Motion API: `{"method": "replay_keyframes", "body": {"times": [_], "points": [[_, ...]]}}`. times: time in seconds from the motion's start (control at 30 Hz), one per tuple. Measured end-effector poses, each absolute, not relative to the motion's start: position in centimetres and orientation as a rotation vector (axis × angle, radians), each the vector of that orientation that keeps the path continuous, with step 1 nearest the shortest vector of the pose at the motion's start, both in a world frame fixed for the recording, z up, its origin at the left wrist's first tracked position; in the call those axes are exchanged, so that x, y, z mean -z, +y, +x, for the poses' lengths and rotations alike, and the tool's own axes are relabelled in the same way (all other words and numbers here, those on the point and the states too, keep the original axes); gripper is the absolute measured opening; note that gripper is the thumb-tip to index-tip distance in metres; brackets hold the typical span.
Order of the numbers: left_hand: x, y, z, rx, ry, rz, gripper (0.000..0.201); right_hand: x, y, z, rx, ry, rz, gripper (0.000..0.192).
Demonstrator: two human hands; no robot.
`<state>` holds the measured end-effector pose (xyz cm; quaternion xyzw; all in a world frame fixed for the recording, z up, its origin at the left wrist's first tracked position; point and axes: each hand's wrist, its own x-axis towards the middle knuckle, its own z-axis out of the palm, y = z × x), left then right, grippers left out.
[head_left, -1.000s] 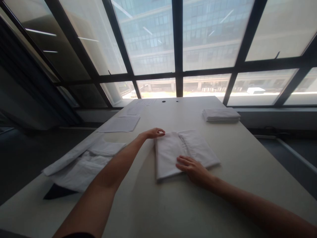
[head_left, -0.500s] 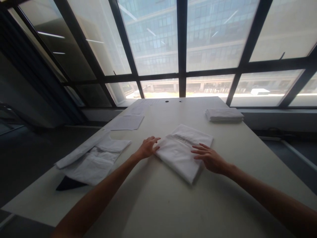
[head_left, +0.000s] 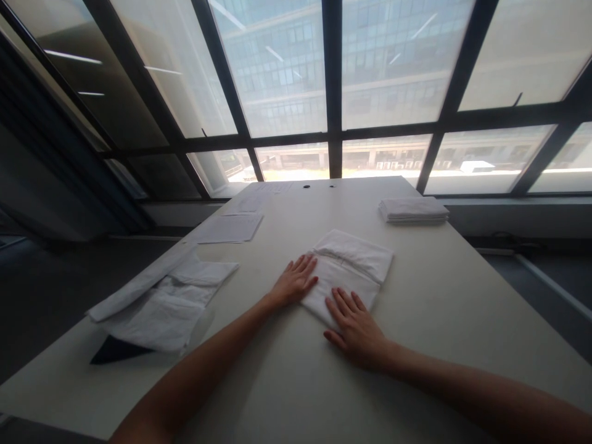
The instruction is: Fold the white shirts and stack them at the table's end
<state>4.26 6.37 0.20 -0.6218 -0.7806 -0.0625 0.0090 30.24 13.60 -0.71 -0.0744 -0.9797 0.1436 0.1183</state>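
A folded white cloth (head_left: 354, 262) lies on the pale table (head_left: 444, 308), turned at an angle to me. My left hand (head_left: 296, 282) lies flat, fingers spread, on the cloth's near left edge. My right hand (head_left: 354, 324) presses flat on the cloth's near corner, fingers apart. Neither hand grips anything.
A stack of folded white cloths (head_left: 413, 210) sits at the far right of the table. Unfolded white cloth (head_left: 161, 296) lies at the left edge over something dark (head_left: 115, 351). Sheets of paper (head_left: 229, 227) lie further back on the left. Big windows stand behind the table.
The cloth has been turned and pulled a little nearer. Both hands have come down flat onto its near part, the right one from beside it.
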Motion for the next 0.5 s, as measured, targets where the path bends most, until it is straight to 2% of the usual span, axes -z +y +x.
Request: {"method": "replay_keyframes", "body": {"times": [0.13, 0.23, 0.33, 0.5], "points": [[-1.2, 5.9, 2.7, 0.14, -2.639, -1.76, 0.058, -0.7, 13.4, 29.5, -0.524, -2.861, -0.326, 0.061], [-2.3, 7.9, 4.1, 0.171, -2.568, -1.666, 0.055, -1.9, 14.5, 27.2, -0.484, -2.751, -0.454, 0.056], [-2.7, 10.6, 6.9, 0.272, -2.431, -1.774, 0.054, -1.8, 16.9, 25.4, -0.345, -2.68, -0.596, 0.058], [-1.8, 13.0, 9.2, 0.315, -2.475, -1.875, 0.06, 0.3, 20.1, 26.4, -0.302, -2.77, -0.635, 0.062]]}}
